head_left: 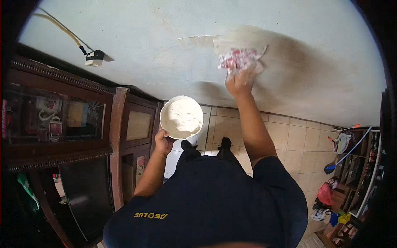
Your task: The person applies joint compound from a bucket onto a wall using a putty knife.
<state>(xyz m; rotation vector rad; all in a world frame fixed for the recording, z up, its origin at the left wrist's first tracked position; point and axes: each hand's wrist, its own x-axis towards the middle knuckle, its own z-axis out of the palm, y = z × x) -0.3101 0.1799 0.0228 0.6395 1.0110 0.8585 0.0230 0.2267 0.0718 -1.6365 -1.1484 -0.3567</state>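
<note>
My left hand (164, 141) is closed on the lower left rim of a round white tub (182, 133), its thumb at the edge. Thick cream-white paste (182, 113) fills the tub, with an uneven surface. My right hand (241, 78), arm stretched forward, grips a wide scraper (241, 56) laid against the pale wall (173, 25). The scraper's red part is smeared with white paste, and motion blurs it. White paste also coats my right fingers. Beside the scraper, a thin raised ridge and faint curved streaks mark the wall.
A dark wooden cabinet (119, 136) with glass panes stands at my left. Above it a socket box (94, 58) hangs on a cable. Beige floor tiles (285, 134) meet the wall's foot. On the right are a cluttered rack (355, 165) and a red bag (325, 193).
</note>
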